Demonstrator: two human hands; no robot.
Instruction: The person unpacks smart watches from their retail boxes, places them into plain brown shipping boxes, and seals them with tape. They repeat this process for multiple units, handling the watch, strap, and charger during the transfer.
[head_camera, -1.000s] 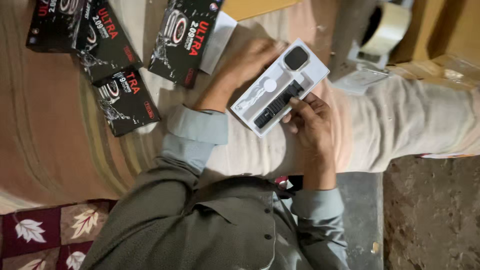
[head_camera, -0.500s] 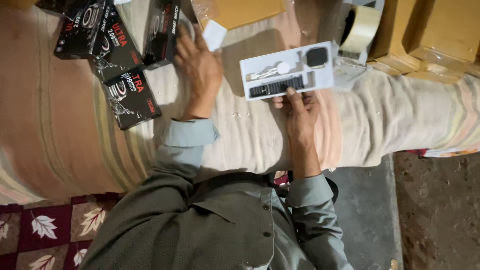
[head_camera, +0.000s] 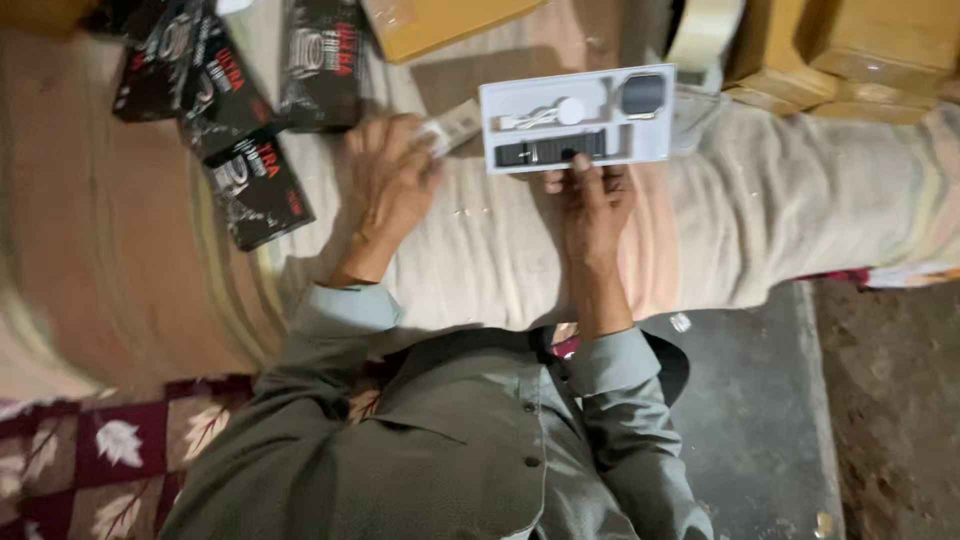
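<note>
White insert tray held level above the bed

The white tray (head_camera: 578, 118), with its dark strap, watch face and white cable, was pinched at its near edge by the right hand (head_camera: 590, 200). The left hand (head_camera: 388, 178) closed around a small pale packet (head_camera: 452, 128) beside it. Black boxes (head_camera: 250, 110) lay leftward; keeping the tray flat would have stopped the parts slipping.

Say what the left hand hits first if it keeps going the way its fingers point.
Likely the small pale booklet already at the left hand's fingertips; beyond it, the white tray. Depth is blurred.
</note>
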